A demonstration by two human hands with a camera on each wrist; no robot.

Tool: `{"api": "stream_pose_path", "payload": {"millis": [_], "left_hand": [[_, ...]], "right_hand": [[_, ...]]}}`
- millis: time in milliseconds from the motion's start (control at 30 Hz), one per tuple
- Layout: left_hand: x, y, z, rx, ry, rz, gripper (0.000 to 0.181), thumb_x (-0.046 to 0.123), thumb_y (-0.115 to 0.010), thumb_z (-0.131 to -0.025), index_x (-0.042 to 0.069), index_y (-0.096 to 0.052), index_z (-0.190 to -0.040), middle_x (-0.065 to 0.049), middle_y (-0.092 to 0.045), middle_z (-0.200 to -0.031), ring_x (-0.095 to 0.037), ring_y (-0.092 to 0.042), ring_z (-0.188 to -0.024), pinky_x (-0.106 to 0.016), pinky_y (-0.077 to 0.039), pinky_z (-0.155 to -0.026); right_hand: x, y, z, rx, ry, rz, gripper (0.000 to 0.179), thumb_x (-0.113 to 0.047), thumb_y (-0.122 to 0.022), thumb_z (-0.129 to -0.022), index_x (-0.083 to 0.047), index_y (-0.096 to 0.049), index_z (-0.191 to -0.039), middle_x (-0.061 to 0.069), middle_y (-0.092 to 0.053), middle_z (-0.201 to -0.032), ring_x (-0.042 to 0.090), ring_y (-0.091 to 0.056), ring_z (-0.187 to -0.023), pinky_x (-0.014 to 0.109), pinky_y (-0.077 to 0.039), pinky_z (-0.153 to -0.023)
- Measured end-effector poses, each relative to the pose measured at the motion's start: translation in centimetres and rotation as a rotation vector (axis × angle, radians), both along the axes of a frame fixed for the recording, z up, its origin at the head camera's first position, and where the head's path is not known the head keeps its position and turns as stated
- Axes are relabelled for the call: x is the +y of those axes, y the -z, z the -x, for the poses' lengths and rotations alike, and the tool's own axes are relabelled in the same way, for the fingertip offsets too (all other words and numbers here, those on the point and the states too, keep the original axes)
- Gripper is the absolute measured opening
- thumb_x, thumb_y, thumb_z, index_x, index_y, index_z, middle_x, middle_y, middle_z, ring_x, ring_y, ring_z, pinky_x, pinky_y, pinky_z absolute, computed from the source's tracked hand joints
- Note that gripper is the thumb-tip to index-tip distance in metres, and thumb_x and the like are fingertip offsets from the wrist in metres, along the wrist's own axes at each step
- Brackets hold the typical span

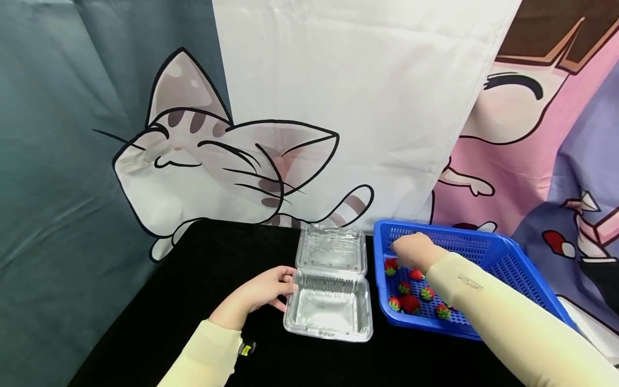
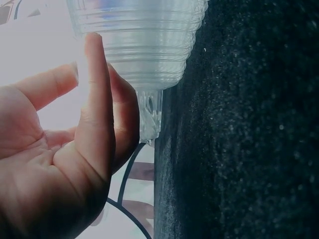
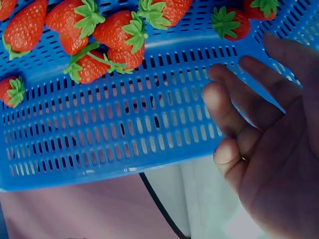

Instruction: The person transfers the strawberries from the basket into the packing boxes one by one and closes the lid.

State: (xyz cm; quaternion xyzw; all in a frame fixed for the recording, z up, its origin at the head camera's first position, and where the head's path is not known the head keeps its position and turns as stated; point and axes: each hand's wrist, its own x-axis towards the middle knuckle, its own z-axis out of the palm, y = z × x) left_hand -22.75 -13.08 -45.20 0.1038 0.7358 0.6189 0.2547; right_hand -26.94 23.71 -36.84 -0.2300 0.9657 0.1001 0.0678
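A clear plastic clamshell box (image 1: 329, 314) stands with its lid (image 1: 331, 250) tilted back, and no strawberries are inside. My left hand (image 1: 267, 287) holds its left rim, thumb at the edge and fingers along the outside. The left wrist view shows those fingers (image 2: 97, 99) against the ribbed wall (image 2: 139, 55). Over the far left part of a blue basket (image 1: 387, 309) is my right hand (image 1: 415, 251). Its fingers bend loosely in the right wrist view with nothing between them. Several red strawberries (image 1: 410, 304) with green leaves lie in the basket.
Both the box and the basket stand on a black cloth (image 1: 232, 258). A printed curtain (image 1: 377, 97) with a cartoon cat hangs directly behind them. The basket's raised, perforated walls (image 3: 109, 129) surround the strawberries.
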Motion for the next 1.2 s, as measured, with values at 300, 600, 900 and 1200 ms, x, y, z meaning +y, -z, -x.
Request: {"api": "stream_pose_path", "payload": {"millis": [300, 600, 900, 1200], "left_hand": [[-0.4, -0.1, -0.2, 0.0, -0.007, 0.017, 0.052, 0.006, -0.063, -0.094, -0.007, -0.041, -0.139, -0.013, -0.052, -0.107, -0.022, -0.057, -0.087, -0.04, -0.059, -0.063], [-0.3, -0.2, 0.0, -0.003, 0.008, -0.002, 0.051, 0.006, -0.063, -0.094, -0.007, -0.042, -0.138, -0.013, -0.053, -0.107, -0.021, -0.057, -0.087, -0.04, -0.06, -0.063], [-0.2, 0.2, 0.2, -0.017, 0.018, -0.009, 0.051, 0.007, -0.064, -0.093, -0.006, -0.043, -0.137, -0.013, -0.055, -0.108, -0.022, -0.059, -0.088, -0.041, -0.06, -0.064], [-0.4, 0.7, 0.5, -0.116, 0.017, -0.1, 0.058, 0.007, -0.062, -0.094, -0.003, -0.034, -0.144, -0.014, -0.057, -0.11, -0.024, -0.063, -0.092, -0.045, -0.06, -0.069]], "right_hand": [[-0.3, 1.6, 0.8, -0.081, 0.044, 0.007, 0.01, -0.019, -0.075, -0.087, -0.012, -0.068, -0.084, 0.002, -0.066, -0.078, 0.023, -0.064, -0.074, 0.047, -0.055, -0.077], [0.0, 2.4, 1.8, -0.138, 0.126, 0.034, 0.013, -0.016, -0.073, -0.089, -0.012, -0.064, -0.08, 0.002, -0.062, -0.075, 0.021, -0.058, -0.07, 0.047, -0.053, -0.077], [-0.1, 2.8, 2.1, -0.162, 0.139, 0.045, 0.014, -0.013, -0.069, -0.09, -0.01, -0.063, -0.078, 0.003, -0.06, -0.074, 0.021, -0.056, -0.07, 0.047, -0.053, -0.079], [0.3, 1.8, 2.1, -0.188, 0.093, 0.08, 0.012, -0.01, -0.071, -0.085, -0.008, -0.062, -0.076, 0.003, -0.06, -0.073, 0.02, -0.053, -0.067, 0.042, -0.051, -0.072]]}}
